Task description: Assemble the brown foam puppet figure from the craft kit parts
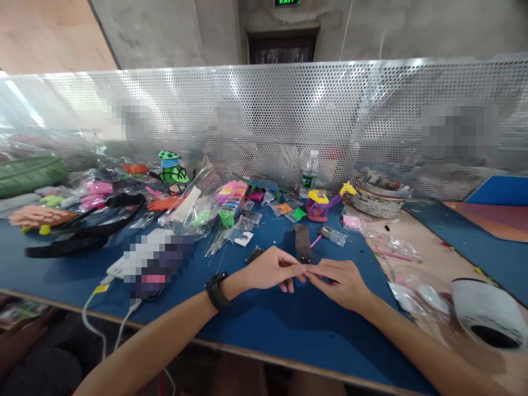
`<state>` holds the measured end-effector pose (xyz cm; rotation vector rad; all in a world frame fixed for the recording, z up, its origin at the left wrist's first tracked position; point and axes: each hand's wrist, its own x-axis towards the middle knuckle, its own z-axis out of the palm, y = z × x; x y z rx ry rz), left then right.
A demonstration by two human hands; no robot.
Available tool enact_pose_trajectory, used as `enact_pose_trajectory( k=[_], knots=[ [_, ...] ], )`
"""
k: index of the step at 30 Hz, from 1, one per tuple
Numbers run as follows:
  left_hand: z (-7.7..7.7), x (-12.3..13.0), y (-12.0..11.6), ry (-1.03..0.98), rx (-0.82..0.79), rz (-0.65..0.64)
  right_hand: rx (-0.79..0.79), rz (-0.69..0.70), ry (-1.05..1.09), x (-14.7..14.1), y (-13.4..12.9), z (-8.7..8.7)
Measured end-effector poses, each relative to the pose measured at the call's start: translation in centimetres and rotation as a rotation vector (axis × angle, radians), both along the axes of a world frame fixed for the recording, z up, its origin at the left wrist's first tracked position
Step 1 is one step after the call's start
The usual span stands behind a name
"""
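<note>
The left hand [270,269], with a watch [217,291] on its wrist, and the right hand [340,283] meet above the blue table [264,341], just on the near side of a dark clay figure [302,241]. On the left hand, thumb and index finger are closed together at the tips, and the other fingers curl loosely below. On the right hand, thumb and index finger are also brought together, their tips touching those of the left hand. Whether something small sits between these 4 tips, I cannot tell.

The figure lies on the table, its near end with 2 small round marks close to the fingertips. A pink stick [316,240] lies just to its right, beside a small clear bag [337,236]. Beyond are a purple and yellow giraffe [317,212] and a bottle [308,179], with a basket [377,202] to their right.

To the left of the figure lie thin wires [215,240] and a pack of coloured clay [233,195]. Farther left are a phone [159,272], partly blurred, a black strap [78,239] and an orange clay animal [41,216] with yellow feet. A white cup [487,311] lies tipped at the far right. A perforated metal screen [264,104] stands behind the table
</note>
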<state>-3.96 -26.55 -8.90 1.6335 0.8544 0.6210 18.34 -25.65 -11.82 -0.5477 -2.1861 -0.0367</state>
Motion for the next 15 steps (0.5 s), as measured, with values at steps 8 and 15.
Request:
enact_pose_trajectory(
  k=[8, 15],
  knots=[
    [-0.2, -0.9, 1.4, 0.097, 0.158, 0.025, -0.027, -0.006, 0.017, -0.1, 0.0, 0.0],
    [-1.1, -3.0, 4.1, 0.497, 0.807, 0.147, -0.06, -0.159, 0.085, 0.7, 1.1, -0.1]
  ],
)
